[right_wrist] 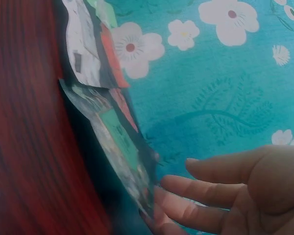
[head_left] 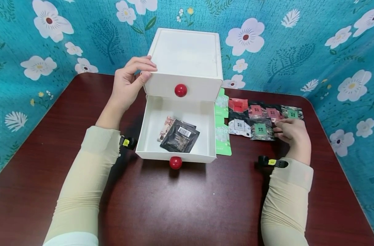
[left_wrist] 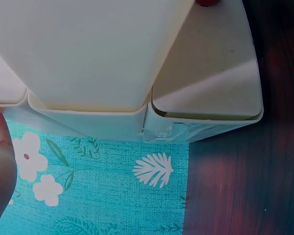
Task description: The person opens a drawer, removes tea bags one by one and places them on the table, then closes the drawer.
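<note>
A white cabinet [head_left: 187,51] stands at the back of the table, with a drawer [head_left: 205,131] pulled out. Inside that drawer lie a black sachet [head_left: 179,138] with a barcode and a pinkish patterned one [head_left: 167,127] partly under it. My left hand [head_left: 128,78] rests at the cabinet's upper left front corner, fingers over the top edge and thumb by the front. Over to the right, my right hand [head_left: 292,133] has its fingertips at the edge of a dark sachet [head_left: 260,129] with a green label. In the right wrist view its thumb stands apart from that sachet [right_wrist: 120,139].
Several sachets with red, white and green labels lie in two rows, among them a white one [head_left: 240,127]. Light green packets [head_left: 223,140] lie beside the drawer. Red knobs [head_left: 181,90] mark the drawer fronts. Flowered blue cloth [head_left: 276,51] hangs behind the table [head_left: 187,205].
</note>
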{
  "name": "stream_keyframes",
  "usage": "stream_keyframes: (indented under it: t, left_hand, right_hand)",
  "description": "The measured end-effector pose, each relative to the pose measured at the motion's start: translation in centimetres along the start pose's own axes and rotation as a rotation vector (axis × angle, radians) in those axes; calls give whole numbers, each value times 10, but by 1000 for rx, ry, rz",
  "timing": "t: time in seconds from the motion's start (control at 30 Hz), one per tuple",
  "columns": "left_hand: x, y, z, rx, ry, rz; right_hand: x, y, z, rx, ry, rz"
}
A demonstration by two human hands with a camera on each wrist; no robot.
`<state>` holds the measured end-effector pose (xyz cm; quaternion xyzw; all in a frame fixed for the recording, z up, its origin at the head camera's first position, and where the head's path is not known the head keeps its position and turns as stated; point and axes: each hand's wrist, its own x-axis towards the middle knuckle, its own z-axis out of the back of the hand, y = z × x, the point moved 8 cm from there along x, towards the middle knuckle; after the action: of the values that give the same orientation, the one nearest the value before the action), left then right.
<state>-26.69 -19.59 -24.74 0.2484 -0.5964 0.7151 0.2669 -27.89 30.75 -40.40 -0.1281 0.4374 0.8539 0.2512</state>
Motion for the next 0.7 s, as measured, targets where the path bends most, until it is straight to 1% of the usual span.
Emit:
stream_keyframes:
  t: [0.1,0.13,0.23,0.4,0.53,0.63,0.7]
  left_hand:
    - [0,0,0,-3,-2,2]
    - [0,0,0,-3,-2,2]
    - [0,1,0,-6,0,4]
    - [0,1,0,-14,6,16]
    - [0,1,0,-2,10,17]
    - [0,1,0,1,12,21]
    - [0,1,1,5,13,24]
  right_hand:
    - [-4,1,5,-2,7,28]
    - [-6,2,6,-12,28,48]
    - [-13,7,8,-3,39,76]
    - [-27,26,7,4,39,134]
    - [-46,53,-1,-11,28,247]
    - [-65,78,-12,-27,46,360]
    - [-80,95,-22,-32,84,442]
